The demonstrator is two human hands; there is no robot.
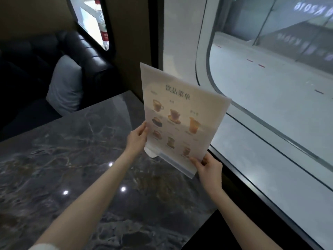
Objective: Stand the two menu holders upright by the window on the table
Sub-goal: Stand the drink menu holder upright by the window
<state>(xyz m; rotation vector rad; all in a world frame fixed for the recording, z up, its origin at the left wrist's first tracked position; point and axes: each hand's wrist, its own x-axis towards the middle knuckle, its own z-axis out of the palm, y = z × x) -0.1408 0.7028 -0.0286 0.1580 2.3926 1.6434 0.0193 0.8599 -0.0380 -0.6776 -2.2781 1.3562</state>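
A clear acrylic menu holder (182, 112) with a drinks menu stands nearly upright at the right edge of the dark marble table (72, 159), close to the window (270, 78). My left hand (137, 139) grips its left edge low down. My right hand (209, 166) grips its lower right corner by the clear base. Something white and rounded (150, 152) shows behind the holder's lower left corner; I cannot tell what it is. A second menu holder is not visible.
A black leather bench (81, 53) with a grey cushion (66, 87) sits past the table's far edge. A dark pillar (135, 42) rises beside the window. A plastic bottle (102, 24) stands in an opening at the back.
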